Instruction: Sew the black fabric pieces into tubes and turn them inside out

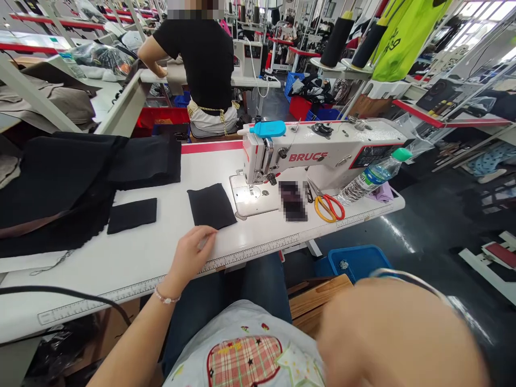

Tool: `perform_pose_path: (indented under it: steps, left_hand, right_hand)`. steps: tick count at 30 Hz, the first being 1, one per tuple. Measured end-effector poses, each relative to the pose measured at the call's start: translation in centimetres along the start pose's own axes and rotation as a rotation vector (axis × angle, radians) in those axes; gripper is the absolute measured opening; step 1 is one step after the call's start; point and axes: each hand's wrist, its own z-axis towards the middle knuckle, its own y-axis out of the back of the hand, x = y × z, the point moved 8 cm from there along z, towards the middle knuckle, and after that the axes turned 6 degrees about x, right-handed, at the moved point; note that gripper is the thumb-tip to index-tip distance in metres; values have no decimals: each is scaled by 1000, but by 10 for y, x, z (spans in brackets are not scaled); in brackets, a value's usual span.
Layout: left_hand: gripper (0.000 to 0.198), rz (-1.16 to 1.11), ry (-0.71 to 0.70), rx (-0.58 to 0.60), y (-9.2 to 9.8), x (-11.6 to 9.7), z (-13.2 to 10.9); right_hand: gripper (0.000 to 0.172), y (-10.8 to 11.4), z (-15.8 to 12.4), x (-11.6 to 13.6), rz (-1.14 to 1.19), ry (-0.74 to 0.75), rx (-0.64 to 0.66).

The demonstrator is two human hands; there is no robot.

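- Left hand (192, 255): fingers loosely together, slightly curled, pinching nothing, tips just short of the patch.
- Black rectangular cloth patch (211, 206): flat, left of the white sewing machine (322, 146), directly ahead of the left fingertips; nearly square, long axis unclear.
- Right hand (397, 333): blurred, farther from the patch; finger state cannot be told.

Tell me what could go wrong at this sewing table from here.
The water bottle leans low beside the sewing machine; a bump might tip it and wet the black fabric panel beside the left hand. The scissors with orange and red handles lie close to the table's ruled front edge, so they could be knocked off. The blurred right hand is too unclear to judge.
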Motion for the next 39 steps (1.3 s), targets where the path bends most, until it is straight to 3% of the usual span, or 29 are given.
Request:
perform_pose_path:
  steps: [3, 5, 7, 9, 10, 14, 19, 24, 30, 36, 39]
  left_hand:
    - [26, 116, 63, 49, 3, 22, 38]
    - [29, 202, 109, 86, 2, 38, 67]
    - [30, 249, 126, 91, 1, 49, 95]
    - [31, 291, 151, 94, 0, 59, 118]
    - [32, 310, 168, 97, -1, 64, 128]
    - [31, 356, 237, 134, -5, 77, 144]
    - [33, 341, 296, 178, -12, 83, 134]
    - [55, 294, 439, 161, -9, 96, 127]
    - [50, 226, 654, 145, 18, 109, 123]
    - [47, 222, 679, 99, 36, 95, 117]
    - [61, 218, 691, 77, 36, 87, 115]
  right_hand:
    - [28, 36, 93, -49, 457, 197, 127]
    - [21, 49, 158, -83, 851, 151, 152]
    - [15, 35, 209, -112, 1196, -64, 129]
    - [16, 3, 239, -121, 1593, -231, 99]
    - [17, -10, 248, -120, 1647, -241, 91]
    - [20, -40, 260, -117, 1763, -278, 41]
    - [21, -34, 262, -128, 1933, -413, -107]
    - [14, -29, 276, -148, 1909, -522, -287]
    - [17, 16, 301, -177, 1744, -587, -562]
    - [14, 59, 319, -186, 1489, -667, -819]
    - [35, 62, 325, -195, 1367, -697, -858]
